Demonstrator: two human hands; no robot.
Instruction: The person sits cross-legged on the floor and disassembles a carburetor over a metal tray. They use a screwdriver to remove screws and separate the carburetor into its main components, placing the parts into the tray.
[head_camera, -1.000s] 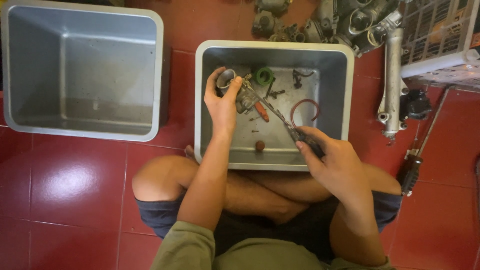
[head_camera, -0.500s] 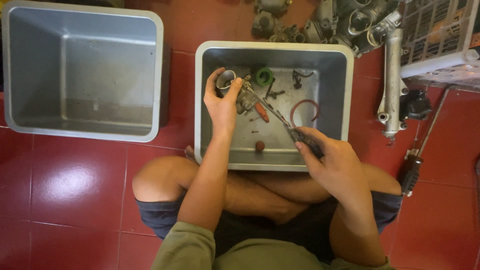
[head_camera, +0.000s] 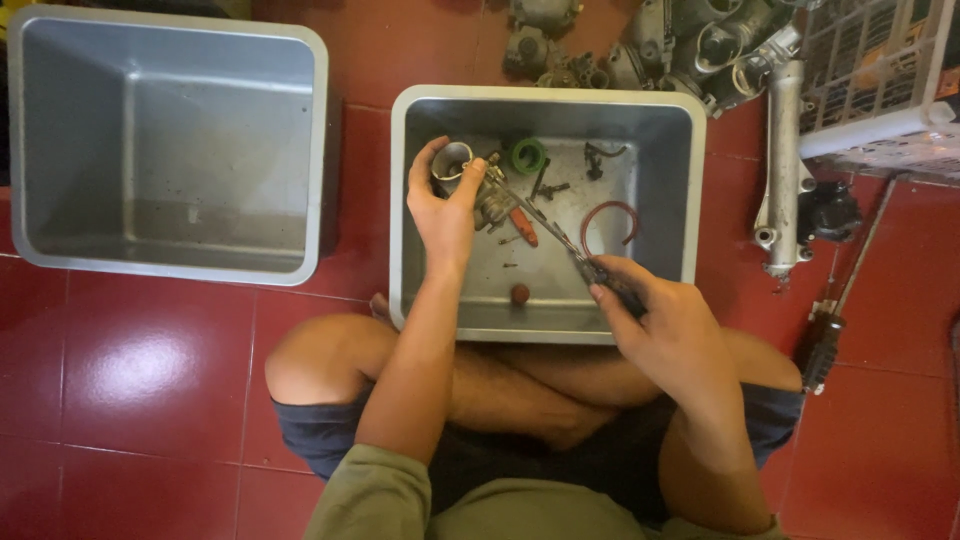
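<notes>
Left grip: left hand (head_camera: 443, 212) clenched around a metal part (head_camera: 478, 185), held inside the tub (head_camera: 660, 130) at frame centre.
Right grip: right hand (head_camera: 668, 330) grasped a screwdriver (head_camera: 560, 240), tip against the part.
In the tub: green ring (head_camera: 528, 155), red ring (head_camera: 608, 225).
Upper left: second tub (head_camera: 160, 150) on the floor (head_camera: 150, 380).

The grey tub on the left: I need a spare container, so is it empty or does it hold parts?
Empty. The left tub shows only its bare grey bottom and walls, while the loose parts lie in the other tub.
</notes>
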